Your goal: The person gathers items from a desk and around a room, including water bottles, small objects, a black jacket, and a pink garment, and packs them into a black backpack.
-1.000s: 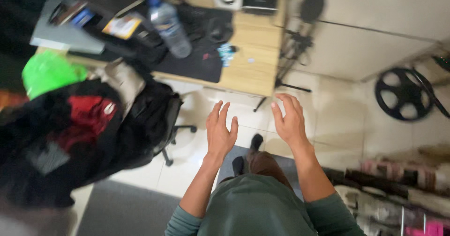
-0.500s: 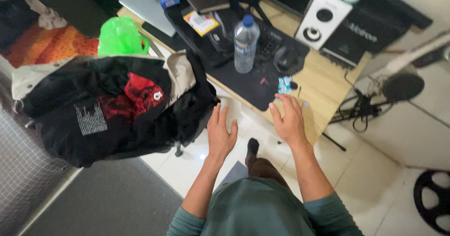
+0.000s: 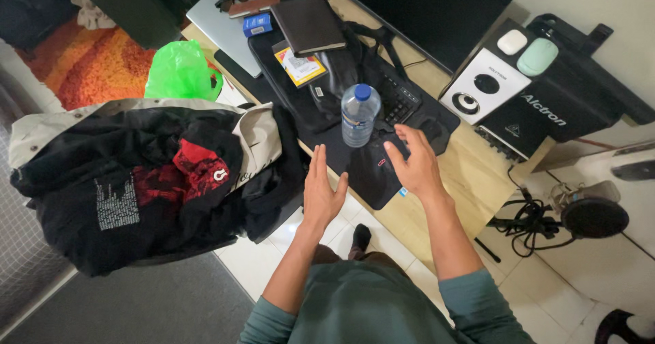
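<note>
I take the clear plastic water bottle with the blue cap as the thing nearest my hands: it stands upright on the black desk mat, near the front edge of the wooden table. My right hand hovers just right of it and a little nearer to me, fingers spread and slightly curled, holding nothing and not touching the bottle. My left hand hangs lower, over the table's front edge and the white floor tiles, palm turned inward, fingers straight and together, also empty.

Against a second ago, the view has swung from the floor up onto the table. Both hands keep the same raised, open posture, but the right one, which was over bare tiles and then over the table's edge, now sits over the mat close to the bottle. I judge that the bottle has come within reach, with no grip formed.

Beyond the bottle lie a black keyboard, a yellow-labelled card and a dark notebook. Farther right stand a white speaker and a black box carrying a white case and a pale green mouse. To the left, a heap of black and red clothing covers a chair, with a bright green plastic bag behind it. At far right a microphone hangs beside tangled cables.
</note>
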